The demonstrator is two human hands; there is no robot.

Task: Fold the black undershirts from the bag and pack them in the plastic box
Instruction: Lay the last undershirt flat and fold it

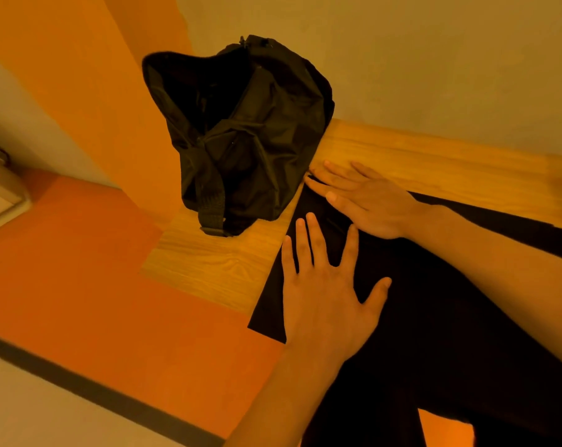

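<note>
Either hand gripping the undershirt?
No: left hand and right hand both press flat, fingers straight, on the black undershirt.

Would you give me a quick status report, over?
Left hand and right hand open, pressing black undershirt flat. Bag upright beside right hand. Plastic box not in view.

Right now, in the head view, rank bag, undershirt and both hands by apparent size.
1. black undershirt
2. black bag
3. left hand and right hand: unranked; the left looks bigger but sits nearer the camera.
</note>
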